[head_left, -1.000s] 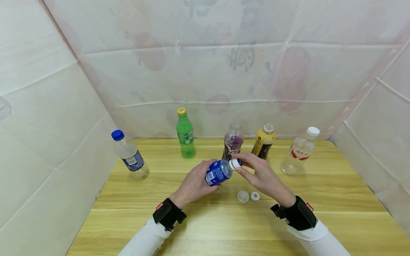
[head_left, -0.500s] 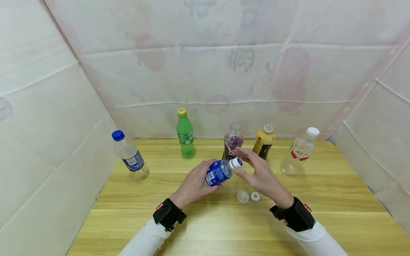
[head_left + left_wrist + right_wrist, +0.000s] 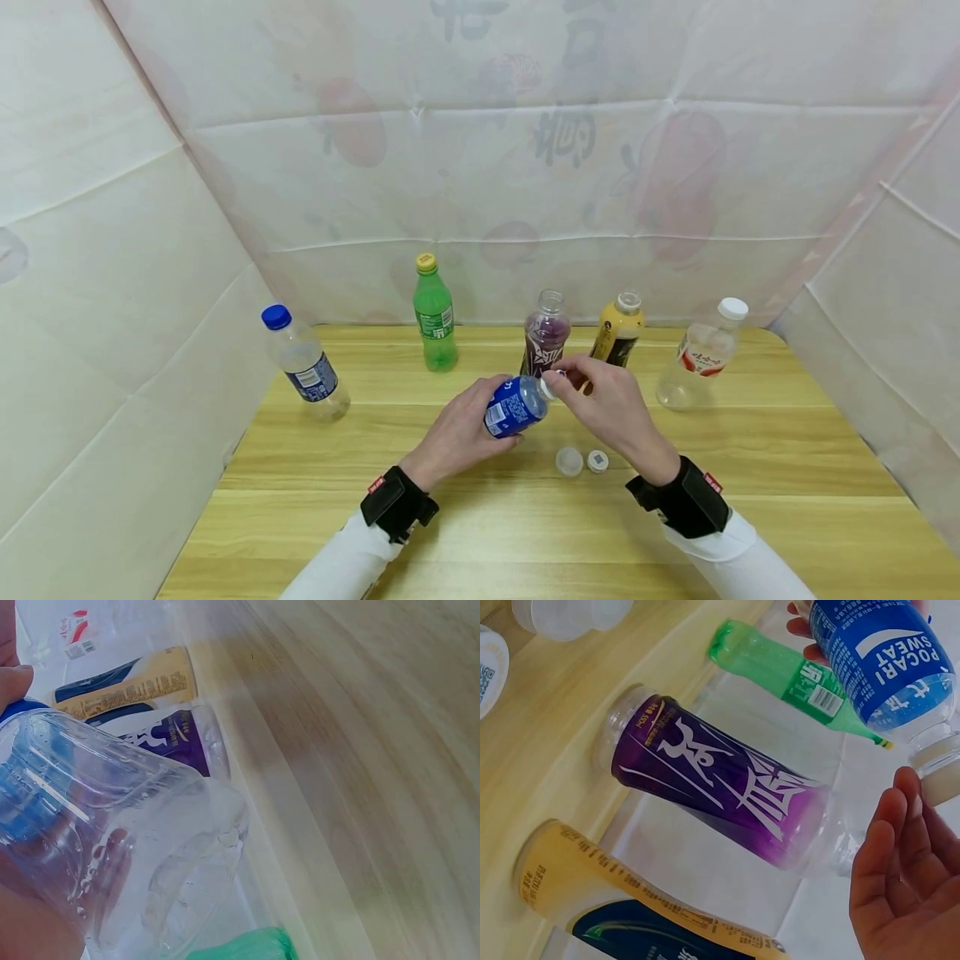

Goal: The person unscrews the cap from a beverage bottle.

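Note:
My left hand (image 3: 459, 429) grips a clear bottle with a blue Pocari Sweat label (image 3: 513, 407), tilted with its neck to the right, above the table. At the neck, my right hand (image 3: 609, 408) pinches the white cap (image 3: 550, 386) between thumb and fingers; the hand hides part of the cap. The right wrist view shows the blue label (image 3: 889, 656) and the cap (image 3: 939, 771) beside the fingertips. In the left wrist view the clear bottle base (image 3: 180, 862) fills the near side. Two loose caps, one translucent (image 3: 569, 462) and one white (image 3: 597, 461), lie below the hands.
Behind the hands stand an uncapped purple-label bottle (image 3: 547, 332) and an uncapped yellow bottle (image 3: 619, 327). A green bottle (image 3: 434, 321) with a yellow cap, a blue-capped bottle (image 3: 307, 367) and a white-capped bottle (image 3: 702, 358) stand around them on the wooden table (image 3: 480, 533).
Half a second ago the right fingers were spread off the cap; now they close on it again. The left hand and its bottle have shifted very slightly right.

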`<state>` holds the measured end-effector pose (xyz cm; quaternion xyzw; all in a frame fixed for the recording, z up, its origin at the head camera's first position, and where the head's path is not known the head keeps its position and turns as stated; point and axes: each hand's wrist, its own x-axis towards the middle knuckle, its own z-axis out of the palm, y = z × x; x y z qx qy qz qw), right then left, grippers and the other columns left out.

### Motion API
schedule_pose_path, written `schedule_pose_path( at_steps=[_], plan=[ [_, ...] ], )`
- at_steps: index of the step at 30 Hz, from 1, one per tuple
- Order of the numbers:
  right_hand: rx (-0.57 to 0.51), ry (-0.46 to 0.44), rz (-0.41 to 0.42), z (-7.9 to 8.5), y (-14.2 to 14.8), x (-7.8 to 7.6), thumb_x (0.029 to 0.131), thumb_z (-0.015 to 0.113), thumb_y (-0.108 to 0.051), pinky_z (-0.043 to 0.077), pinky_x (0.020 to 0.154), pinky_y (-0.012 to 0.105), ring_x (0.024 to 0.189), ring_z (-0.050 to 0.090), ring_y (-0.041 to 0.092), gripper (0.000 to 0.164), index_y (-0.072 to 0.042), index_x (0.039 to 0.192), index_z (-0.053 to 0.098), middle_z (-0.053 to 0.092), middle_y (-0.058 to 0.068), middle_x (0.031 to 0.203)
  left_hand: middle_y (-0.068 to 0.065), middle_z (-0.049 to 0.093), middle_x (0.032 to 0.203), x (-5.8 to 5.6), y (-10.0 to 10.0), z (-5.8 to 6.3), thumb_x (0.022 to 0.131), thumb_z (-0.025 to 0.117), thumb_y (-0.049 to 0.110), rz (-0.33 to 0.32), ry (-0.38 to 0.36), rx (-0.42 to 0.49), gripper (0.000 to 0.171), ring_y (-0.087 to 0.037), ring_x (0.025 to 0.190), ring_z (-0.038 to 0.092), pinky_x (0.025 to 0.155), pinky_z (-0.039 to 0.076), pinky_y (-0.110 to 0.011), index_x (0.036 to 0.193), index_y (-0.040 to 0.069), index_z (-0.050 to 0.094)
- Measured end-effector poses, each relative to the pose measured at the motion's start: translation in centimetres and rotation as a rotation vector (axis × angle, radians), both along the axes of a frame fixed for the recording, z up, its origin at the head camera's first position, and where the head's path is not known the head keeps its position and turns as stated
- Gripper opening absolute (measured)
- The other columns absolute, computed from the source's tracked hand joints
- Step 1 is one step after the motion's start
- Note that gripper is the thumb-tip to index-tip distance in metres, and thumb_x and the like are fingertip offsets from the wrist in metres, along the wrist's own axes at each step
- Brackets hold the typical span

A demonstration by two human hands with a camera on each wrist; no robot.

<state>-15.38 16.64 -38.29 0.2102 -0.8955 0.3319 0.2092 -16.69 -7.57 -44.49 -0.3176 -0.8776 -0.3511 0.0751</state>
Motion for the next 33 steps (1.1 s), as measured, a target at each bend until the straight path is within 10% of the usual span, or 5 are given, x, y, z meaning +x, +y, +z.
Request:
schedule_pose_path(
  at_steps=[33],
  plan=[
    [-0.059,-0.002,0.202,-0.10,0.76,0.28,0.092,0.079,-0.007,0.061,0.087,0.041,0.104,0.072,0.023,0.035,-0.005,0.125,0.071,0.075,0.007,0.116,-0.012,0.061,0.133,0.11,-0.36,-0.16,0.079,0.091,0.027,0.003,-0.046,0.022,0.089,-0.026,0.117,0.063,0.097,0.056,-0.044,0.152,0.011,0.043]
  ],
)
